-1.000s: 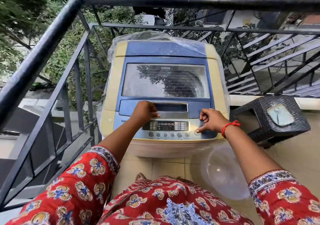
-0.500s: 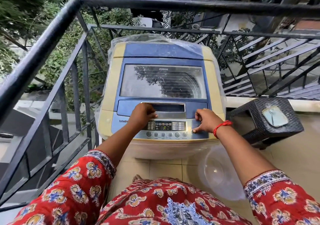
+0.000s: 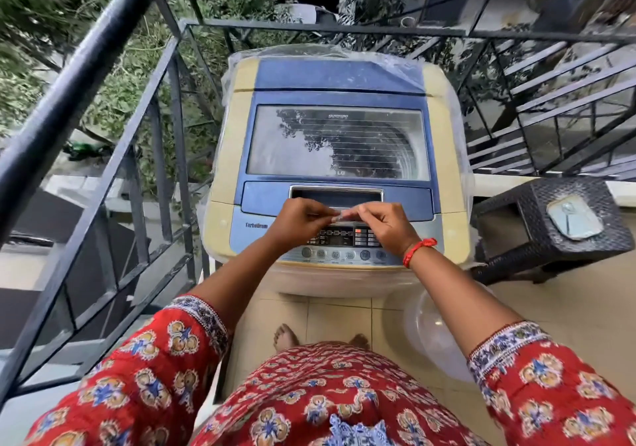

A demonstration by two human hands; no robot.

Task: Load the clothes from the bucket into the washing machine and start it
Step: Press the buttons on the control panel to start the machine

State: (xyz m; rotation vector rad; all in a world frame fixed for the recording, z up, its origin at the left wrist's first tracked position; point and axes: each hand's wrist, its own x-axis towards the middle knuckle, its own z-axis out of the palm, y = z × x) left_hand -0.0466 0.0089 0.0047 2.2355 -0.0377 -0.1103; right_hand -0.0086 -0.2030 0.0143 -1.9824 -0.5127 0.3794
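Observation:
The top-loading washing machine (image 3: 237, 129), blue and cream with a plastic cover draped over its back, stands in front of me with its glass lid (image 3: 337, 143) closed. On its control panel (image 3: 339, 239) the display is lit, with a red light showing. My left hand (image 3: 296, 220) and my right hand (image 3: 385, 222) hover together over the panel, just below the lid handle. Their fingers are curled and the fingertips meet; I cannot make out anything held between them. A clear plastic bucket (image 3: 437, 335) sits on the floor to my right and looks empty.
A black metal railing (image 3: 89, 77) runs close along the left and behind the machine. A black woven stool (image 3: 537, 235) with a pale object (image 3: 574, 216) on top stands to the right of the machine. Metal stairs (image 3: 557, 101) rise behind it. My bare feet (image 3: 285, 337) stand on beige tiles.
My right hand has left the button at the right end of the panel and moved left and up. My left hand shifted right to meet it. My view tilted downward.

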